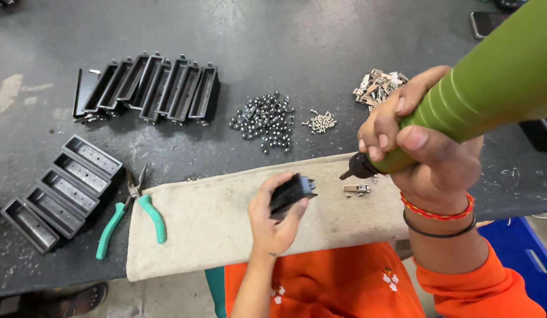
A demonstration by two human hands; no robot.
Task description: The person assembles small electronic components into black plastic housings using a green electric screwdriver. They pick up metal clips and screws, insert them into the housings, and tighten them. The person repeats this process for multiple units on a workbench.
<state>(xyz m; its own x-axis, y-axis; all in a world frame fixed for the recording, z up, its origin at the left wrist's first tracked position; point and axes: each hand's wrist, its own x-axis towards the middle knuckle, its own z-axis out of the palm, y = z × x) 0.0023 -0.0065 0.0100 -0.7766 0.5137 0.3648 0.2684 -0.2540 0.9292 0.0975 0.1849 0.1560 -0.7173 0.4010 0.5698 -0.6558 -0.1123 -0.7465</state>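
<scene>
At nine o'clock on the dark workbench (320,47) lie green-handled pliers (132,215), beside rows of black plastic housings (64,191). At six o'clock the left hand (273,221) is clamped around one black housing (291,191) above the beige cloth (208,227). At three o'clock the right hand (423,144) grips a green electric screwdriver (468,100), tip near a small metal latch (356,188).

matt green plastic screwdriver (485,88), rough beige cloth (220,229), shiny metal screws (320,122)

left hand (273,215): fingers curled shut, palm up | right hand (423,138): raised, fist clenched, wrist bent
</scene>
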